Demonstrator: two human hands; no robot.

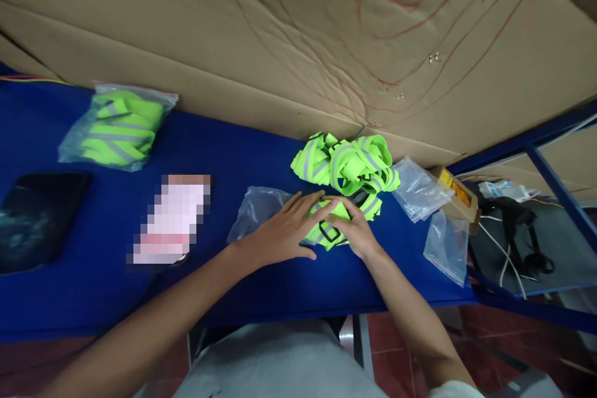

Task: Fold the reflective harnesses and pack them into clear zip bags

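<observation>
My left hand lies flat with fingers stretched out on a folded neon-yellow reflective strap on the blue table. My right hand presses on the same folded strap from the right, fingers curled over it by its black buckle. Just behind the hands is a loose heap of neon reflective straps. An empty clear plastic bag lies under and left of my left hand.
A bagged set of neon straps lies at the far left. A dark tablet and a blurred-out item sit left. Clear bags and a small cardboard box are right. A cardboard wall stands behind.
</observation>
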